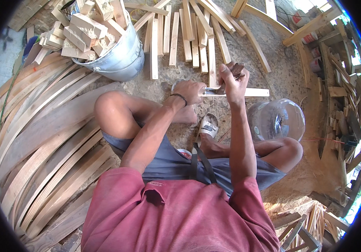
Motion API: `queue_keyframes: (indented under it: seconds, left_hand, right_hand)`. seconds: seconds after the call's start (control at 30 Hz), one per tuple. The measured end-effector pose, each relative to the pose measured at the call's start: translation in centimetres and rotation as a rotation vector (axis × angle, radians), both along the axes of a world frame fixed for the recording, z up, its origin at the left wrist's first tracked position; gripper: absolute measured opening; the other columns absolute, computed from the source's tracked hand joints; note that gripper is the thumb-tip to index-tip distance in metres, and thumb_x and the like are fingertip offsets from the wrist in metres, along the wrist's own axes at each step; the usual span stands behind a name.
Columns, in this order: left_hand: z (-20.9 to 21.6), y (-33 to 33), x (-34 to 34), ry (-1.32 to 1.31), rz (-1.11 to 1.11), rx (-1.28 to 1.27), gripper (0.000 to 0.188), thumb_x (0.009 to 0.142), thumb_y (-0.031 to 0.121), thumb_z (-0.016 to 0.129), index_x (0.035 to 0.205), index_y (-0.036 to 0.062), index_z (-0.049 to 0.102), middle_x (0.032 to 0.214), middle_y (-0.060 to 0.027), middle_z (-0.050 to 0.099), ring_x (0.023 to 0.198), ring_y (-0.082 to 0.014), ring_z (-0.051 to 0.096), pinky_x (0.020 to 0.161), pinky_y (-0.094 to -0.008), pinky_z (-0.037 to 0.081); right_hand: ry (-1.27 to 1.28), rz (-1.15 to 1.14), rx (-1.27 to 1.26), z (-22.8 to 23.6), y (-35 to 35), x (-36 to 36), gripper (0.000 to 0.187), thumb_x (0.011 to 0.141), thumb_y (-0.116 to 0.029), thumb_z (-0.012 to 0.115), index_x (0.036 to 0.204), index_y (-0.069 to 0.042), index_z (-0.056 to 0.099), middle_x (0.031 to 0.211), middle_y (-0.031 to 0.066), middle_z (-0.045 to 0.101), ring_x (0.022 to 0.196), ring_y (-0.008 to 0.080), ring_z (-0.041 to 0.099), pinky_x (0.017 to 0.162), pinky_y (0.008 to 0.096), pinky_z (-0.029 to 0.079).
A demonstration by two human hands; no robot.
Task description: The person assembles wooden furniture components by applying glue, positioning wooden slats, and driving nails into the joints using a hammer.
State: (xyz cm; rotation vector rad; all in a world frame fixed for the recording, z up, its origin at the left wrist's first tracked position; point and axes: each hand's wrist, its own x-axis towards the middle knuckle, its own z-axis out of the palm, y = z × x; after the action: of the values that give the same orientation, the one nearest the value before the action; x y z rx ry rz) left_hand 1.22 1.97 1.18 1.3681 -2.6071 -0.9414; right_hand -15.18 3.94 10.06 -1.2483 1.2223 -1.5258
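Down on the dusty ground, a person is sitting cross-legged and working on a short wooden slat (247, 92). It is a pale, flat strip of raw wood with straight edges and a squared-off right end, lying crosswise in front of the knees, just short of the row of similar slats (189, 38) spread on the ground beyond it. Its left end is disappearing under the hands, so only the right part is showing clearly.

The left hand (190, 90) is gripping the slat's left end, fingers curled round it and pinning it in place; a dark band is sitting on that wrist. The right hand (232, 80) is closing tightly on a small dark tool (218, 89), fingers wrapped together around its handle, and the tool's metal end is pressing against the slat right between the two hands. What kind of tool it is cannot be made out.

A grey metal bucket (123, 59) heaped with wood blocks is standing to the upper left, well apart from the hands. A clear plastic jar (277, 119) is lying near the right knee, and long curved planks (42, 143) are stacking up along the left side. A light sandal (207, 126) is sitting below the slat.
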Motion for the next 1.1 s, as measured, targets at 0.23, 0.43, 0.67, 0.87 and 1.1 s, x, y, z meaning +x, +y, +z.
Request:
queue_keyframes:
  seconds: [0.23,0.43,0.67,0.87,1.1]
  left_hand:
    - [-3.6,-0.3,-1.0,-0.054,-0.020,-0.056,0.043,0.081,0.032,0.079,0.117,0.0114,0.069,0.097,-0.0142,0.075,0.091,-0.0280,0.073,0.085,-0.0460,0.059]
    - [-7.9,1.9,0.6,0.355,0.129,-0.107,0.037,0.083,0.038,0.078,0.108,0.0122,0.069,0.100,-0.0120,0.074,0.088,-0.0269,0.073,0.079,-0.0434,0.060]
    - [0.1,0.5,-0.6,-0.096,0.086,0.064,0.038,0.079,0.037,0.080,0.111,0.0171,0.072,0.100,-0.0106,0.075,0.092,-0.0272,0.073,0.084,-0.0429,0.059]
    - [-0.2,1.4,-1.3,-0.074,0.060,0.042,0.037,0.082,0.036,0.075,0.113,0.0167,0.072,0.094,-0.0143,0.073,0.087,-0.0277,0.073,0.082,-0.0432,0.059]
    - [-5.8,1.7,0.4,0.226,0.169,0.042,0.031,0.087,0.030,0.073,0.112,0.0139,0.071,0.101,-0.0123,0.074,0.085,-0.0256,0.074,0.078,-0.0398,0.061]
  right_hand:
    - [0.378,-0.110,-0.124,-0.6,0.9,2.5,0.031,0.086,-0.018,0.081,0.070,-0.009,0.056,0.059,-0.0004,0.056,0.049,0.0077,0.046,0.044,0.0285,0.039]
    - [0.574,-0.041,-0.460,-2.4,2.5,2.7,0.030,0.090,-0.020,0.070,0.068,-0.010,0.054,0.057,0.0020,0.057,0.051,0.0098,0.053,0.044,0.0324,0.043]
    - [0.352,-0.171,-0.319,-1.8,2.8,3.1,0.030,0.090,-0.013,0.071,0.067,-0.011,0.052,0.056,-0.0004,0.051,0.048,0.0095,0.043,0.043,0.0300,0.031]
    - [0.245,-0.088,-0.273,-2.6,1.9,-1.0,0.018,0.081,0.001,0.060,0.068,-0.009,0.052,0.061,0.0019,0.058,0.052,0.0109,0.053,0.046,0.0290,0.042]
    - [0.542,0.162,-0.424,-0.6,2.9,3.7,0.011,0.074,0.002,0.062,0.068,-0.006,0.058,0.065,0.0057,0.066,0.056,0.0139,0.061,0.052,0.0309,0.052]
